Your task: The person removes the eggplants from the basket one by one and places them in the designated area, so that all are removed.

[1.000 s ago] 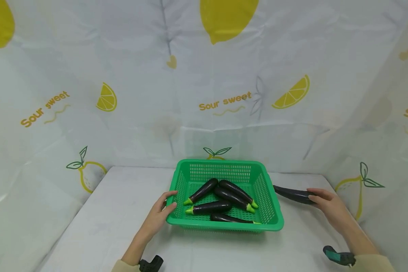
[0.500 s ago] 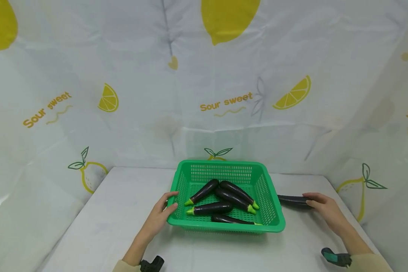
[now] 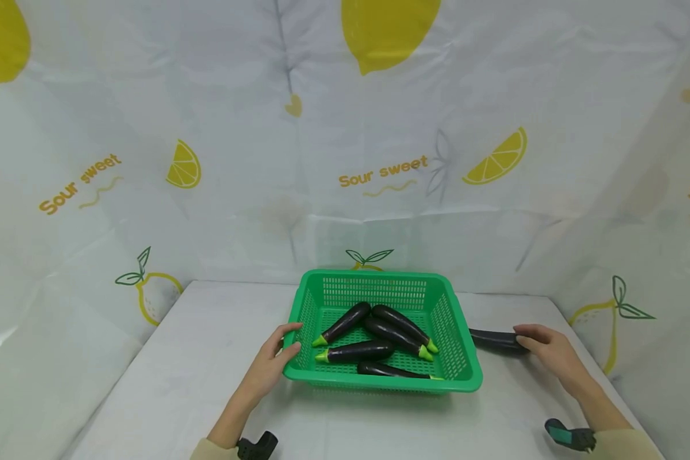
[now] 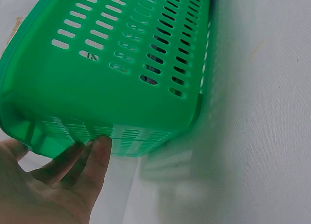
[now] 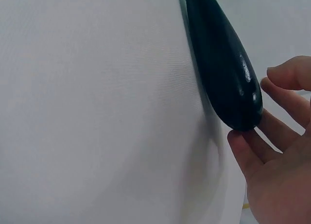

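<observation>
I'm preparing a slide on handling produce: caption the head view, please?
Left hand holds a green basket of five eggplants; right hand touches a sixth eggplant outside it.

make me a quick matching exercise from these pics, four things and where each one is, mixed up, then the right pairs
Things
1. left hand
2. five eggplants
3. right hand
4. sixth eggplant

Places
A. at the rounded end of a single eggplant
B. outside the green basket, to its right
C. gripping the basket's left side
D. lying inside the basket

Right pairs: 1-C, 2-D, 3-A, 4-B
</observation>
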`<action>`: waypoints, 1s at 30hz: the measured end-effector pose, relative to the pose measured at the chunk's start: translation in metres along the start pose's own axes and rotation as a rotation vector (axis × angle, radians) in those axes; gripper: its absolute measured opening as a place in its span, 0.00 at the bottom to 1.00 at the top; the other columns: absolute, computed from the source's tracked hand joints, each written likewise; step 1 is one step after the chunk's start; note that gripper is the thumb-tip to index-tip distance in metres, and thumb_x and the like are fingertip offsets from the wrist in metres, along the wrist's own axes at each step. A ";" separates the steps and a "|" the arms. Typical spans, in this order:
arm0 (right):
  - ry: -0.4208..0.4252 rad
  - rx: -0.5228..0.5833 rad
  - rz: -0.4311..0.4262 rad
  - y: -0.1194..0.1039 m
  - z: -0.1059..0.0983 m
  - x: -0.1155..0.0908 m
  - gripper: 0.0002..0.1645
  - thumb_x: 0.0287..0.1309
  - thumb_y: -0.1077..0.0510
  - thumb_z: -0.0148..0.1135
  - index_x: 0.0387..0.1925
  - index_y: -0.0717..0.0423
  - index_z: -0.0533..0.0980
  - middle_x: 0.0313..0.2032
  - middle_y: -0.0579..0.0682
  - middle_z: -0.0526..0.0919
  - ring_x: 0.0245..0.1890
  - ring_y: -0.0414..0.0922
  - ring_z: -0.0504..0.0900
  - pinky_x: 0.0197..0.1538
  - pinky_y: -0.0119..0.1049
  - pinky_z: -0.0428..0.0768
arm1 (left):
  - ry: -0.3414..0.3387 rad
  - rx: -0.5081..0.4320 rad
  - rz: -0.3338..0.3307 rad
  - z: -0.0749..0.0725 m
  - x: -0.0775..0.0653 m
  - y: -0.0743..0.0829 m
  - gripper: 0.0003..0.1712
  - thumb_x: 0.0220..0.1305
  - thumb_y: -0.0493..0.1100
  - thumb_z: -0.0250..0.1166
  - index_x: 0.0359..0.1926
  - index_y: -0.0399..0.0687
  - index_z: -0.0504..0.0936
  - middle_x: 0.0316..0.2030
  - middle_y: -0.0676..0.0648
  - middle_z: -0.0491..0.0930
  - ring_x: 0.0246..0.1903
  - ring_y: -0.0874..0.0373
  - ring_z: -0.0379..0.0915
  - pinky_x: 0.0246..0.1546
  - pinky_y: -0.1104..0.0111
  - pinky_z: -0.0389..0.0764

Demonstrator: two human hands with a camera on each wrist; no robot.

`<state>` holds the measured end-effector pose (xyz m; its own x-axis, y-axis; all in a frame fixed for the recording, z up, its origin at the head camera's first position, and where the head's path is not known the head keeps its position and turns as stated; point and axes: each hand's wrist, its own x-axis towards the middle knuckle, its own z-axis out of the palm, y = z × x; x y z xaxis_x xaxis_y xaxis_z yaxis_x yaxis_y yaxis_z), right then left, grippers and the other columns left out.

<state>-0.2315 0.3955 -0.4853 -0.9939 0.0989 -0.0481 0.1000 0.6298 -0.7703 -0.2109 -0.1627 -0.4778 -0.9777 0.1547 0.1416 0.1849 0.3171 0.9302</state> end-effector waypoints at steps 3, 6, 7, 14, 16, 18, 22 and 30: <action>0.011 -0.007 -0.013 -0.001 0.000 0.000 0.32 0.77 0.50 0.50 0.67 0.73 0.66 0.66 0.76 0.67 0.64 0.69 0.67 0.61 0.64 0.72 | 0.000 -0.002 0.002 0.000 0.000 -0.001 0.25 0.77 0.47 0.58 0.71 0.49 0.70 0.74 0.38 0.61 0.76 0.37 0.47 0.73 0.38 0.50; 0.025 -0.015 -0.008 -0.001 0.000 0.000 0.32 0.77 0.50 0.50 0.67 0.73 0.66 0.65 0.76 0.67 0.63 0.69 0.67 0.60 0.64 0.73 | -0.003 -0.013 -0.001 0.000 -0.001 -0.003 0.25 0.77 0.48 0.58 0.71 0.50 0.71 0.74 0.38 0.61 0.76 0.37 0.47 0.72 0.37 0.50; 0.031 -0.017 -0.004 0.000 0.001 0.001 0.32 0.77 0.50 0.50 0.67 0.73 0.66 0.65 0.76 0.67 0.63 0.69 0.68 0.60 0.64 0.73 | -0.004 -0.015 0.000 0.000 -0.001 -0.003 0.25 0.77 0.48 0.58 0.70 0.50 0.71 0.74 0.39 0.61 0.76 0.37 0.47 0.72 0.37 0.50; 0.054 -0.017 -0.012 -0.002 0.002 0.002 0.32 0.77 0.50 0.50 0.67 0.72 0.66 0.65 0.76 0.67 0.63 0.69 0.68 0.59 0.64 0.73 | 0.006 -0.006 0.006 0.000 -0.001 -0.001 0.24 0.77 0.47 0.58 0.70 0.50 0.71 0.74 0.39 0.62 0.76 0.36 0.48 0.71 0.35 0.51; 0.059 -0.019 -0.020 -0.003 0.001 0.002 0.32 0.77 0.50 0.50 0.67 0.72 0.66 0.65 0.76 0.67 0.63 0.69 0.68 0.59 0.64 0.73 | 0.007 -0.003 0.006 0.000 -0.001 -0.001 0.25 0.77 0.48 0.58 0.70 0.50 0.71 0.74 0.39 0.62 0.76 0.36 0.49 0.71 0.35 0.52; 0.066 -0.019 -0.024 -0.004 0.000 0.001 0.32 0.77 0.50 0.50 0.67 0.72 0.67 0.65 0.76 0.67 0.63 0.70 0.68 0.58 0.65 0.73 | 0.007 -0.001 0.004 0.000 0.000 0.000 0.25 0.77 0.48 0.58 0.70 0.50 0.71 0.74 0.39 0.62 0.76 0.36 0.49 0.71 0.35 0.51; 0.070 -0.011 -0.030 -0.004 -0.003 0.000 0.32 0.77 0.50 0.51 0.66 0.73 0.67 0.65 0.76 0.67 0.63 0.70 0.67 0.58 0.64 0.73 | 0.007 -0.003 0.003 0.000 0.000 0.000 0.25 0.77 0.50 0.58 0.70 0.51 0.71 0.74 0.39 0.62 0.76 0.36 0.49 0.71 0.35 0.52; 0.077 -0.019 -0.044 -0.004 -0.004 -0.003 0.31 0.76 0.51 0.52 0.65 0.73 0.68 0.64 0.76 0.68 0.63 0.71 0.67 0.58 0.66 0.71 | 0.004 -0.013 0.004 0.000 0.000 -0.002 0.25 0.76 0.49 0.58 0.70 0.51 0.71 0.74 0.39 0.62 0.75 0.36 0.50 0.70 0.34 0.52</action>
<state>-0.2287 0.3962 -0.4796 -0.9910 0.1295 0.0352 0.0579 0.6493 -0.7583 -0.2111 -0.1633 -0.4797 -0.9773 0.1523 0.1472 0.1881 0.3044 0.9338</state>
